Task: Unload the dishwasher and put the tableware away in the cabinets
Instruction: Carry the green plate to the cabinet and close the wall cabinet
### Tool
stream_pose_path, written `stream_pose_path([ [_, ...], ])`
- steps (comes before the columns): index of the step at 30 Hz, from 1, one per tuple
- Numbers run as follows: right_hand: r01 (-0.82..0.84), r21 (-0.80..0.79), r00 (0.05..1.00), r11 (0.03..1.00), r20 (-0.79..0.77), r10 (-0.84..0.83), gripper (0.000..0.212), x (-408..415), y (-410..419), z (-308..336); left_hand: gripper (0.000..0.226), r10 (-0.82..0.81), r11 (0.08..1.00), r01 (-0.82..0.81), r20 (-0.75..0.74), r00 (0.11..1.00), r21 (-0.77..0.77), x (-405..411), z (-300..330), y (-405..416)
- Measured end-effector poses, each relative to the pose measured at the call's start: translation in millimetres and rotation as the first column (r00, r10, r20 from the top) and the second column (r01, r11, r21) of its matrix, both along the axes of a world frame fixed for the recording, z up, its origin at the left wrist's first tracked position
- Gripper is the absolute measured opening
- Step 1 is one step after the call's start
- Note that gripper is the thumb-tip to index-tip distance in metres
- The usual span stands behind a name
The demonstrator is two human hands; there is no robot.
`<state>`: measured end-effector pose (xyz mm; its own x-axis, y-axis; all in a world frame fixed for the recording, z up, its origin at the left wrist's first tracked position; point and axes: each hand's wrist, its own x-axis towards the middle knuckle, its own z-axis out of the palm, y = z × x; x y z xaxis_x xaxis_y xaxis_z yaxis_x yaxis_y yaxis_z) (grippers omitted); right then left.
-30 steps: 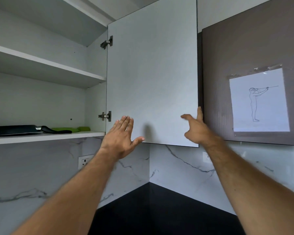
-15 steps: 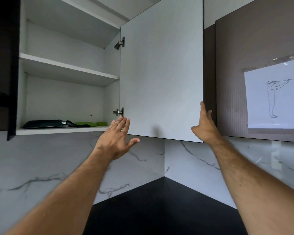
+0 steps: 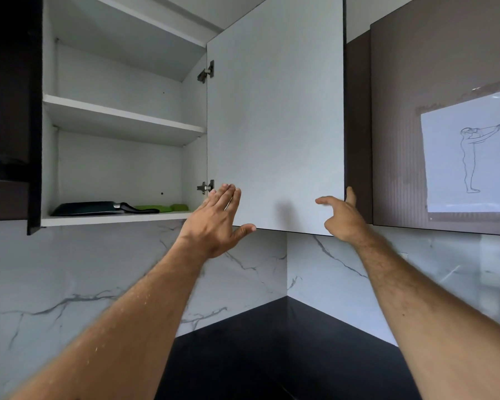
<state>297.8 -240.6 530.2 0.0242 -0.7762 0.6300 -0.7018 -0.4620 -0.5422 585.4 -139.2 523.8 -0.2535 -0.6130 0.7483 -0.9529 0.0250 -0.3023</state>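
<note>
A wall cabinet stands open, its white door [image 3: 274, 111] swung out toward me. My left hand [image 3: 217, 220] is open and flat, fingers up, at the door's lower left corner just below the hinge [image 3: 206, 187]. My right hand [image 3: 344, 217] is at the door's lower right corner, thumb behind the edge and index finger stretched across the face. On the bottom shelf [image 3: 113, 220] lie a black pan [image 3: 90, 208] with a dark handle and flat green items [image 3: 162, 208]. The upper shelf [image 3: 122, 119] holds nothing I can see. Neither hand carries tableware.
A brown cabinet front [image 3: 430, 67] to the right carries a taped paper with a drawn figure [image 3: 471, 160]. Marble backsplash [image 3: 70, 284] runs below the cabinets, meeting in a corner over the black countertop [image 3: 272, 356]. A dark cabinet side [image 3: 12, 111] borders the left.
My view has shifted left, showing more of the cabinet's inside. The right index finger has come round onto the door's face. The left hand has risen slightly against the door.
</note>
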Motion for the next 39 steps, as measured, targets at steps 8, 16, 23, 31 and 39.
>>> stream_pose_path([
  [8, 0.139, -0.192, 0.982, 0.972, 0.152, -0.11, 0.048, 10, -7, -20, 0.1, -0.009, 0.999, 0.008, 0.043, 0.999, 0.035, -4, -13, -11],
  [16, 0.363, -0.27, 0.884, 0.892, 0.402, -0.238, 0.063, 64, 32, -28, 0.094, -0.04, 0.998, 0.037, 0.073, 0.997, 0.041, 11, -14, 3],
  [23, 0.357, -0.188, 0.789, 0.915, 0.585, -0.187, 0.079, 119, 90, -22, 0.099, -0.026, 0.999, 0.025, 0.043, 0.999, 0.023, 59, -10, 40],
  [31, 0.252, -0.161, 0.808, 0.954, 0.578, -0.116, 0.065, 183, 156, -23, 0.081, 0.028, 0.999, -0.03, 0.158, 0.987, 0.013, 99, 6, 99],
  [39, 0.138, -0.281, 0.889, 0.95, 0.458, 0.006, 0.071, 304, 218, -37, 0.079, 0.001, 1.0, 0.003, 0.131, 0.991, -0.027, 155, 9, 159],
])
